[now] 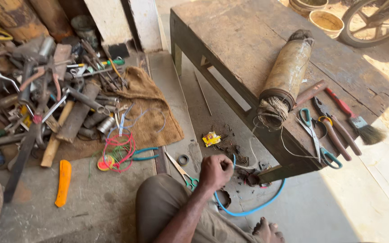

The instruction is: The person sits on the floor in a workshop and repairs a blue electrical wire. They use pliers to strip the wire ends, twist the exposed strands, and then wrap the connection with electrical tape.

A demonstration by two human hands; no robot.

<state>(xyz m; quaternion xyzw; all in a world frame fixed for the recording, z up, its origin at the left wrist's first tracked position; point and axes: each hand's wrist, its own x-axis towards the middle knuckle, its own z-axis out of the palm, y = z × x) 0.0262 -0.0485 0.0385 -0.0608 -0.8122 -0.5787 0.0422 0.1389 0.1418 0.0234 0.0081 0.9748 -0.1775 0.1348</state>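
My left hand is closed in a fist around a thin blue tube, which loops on the concrete floor toward the leg of a wooden bench. The hand hovers over dark debris and a small round part on the floor. My knee and bare foot show below it. Green-handled scissors lie just left of the hand. My right hand is out of view.
On the bench lie a rusty cylinder with wire strands, teal-handled scissors, pliers and a red-handled brush. A heap of tools covers burlap at left, beside red wire and an orange-handled tool.
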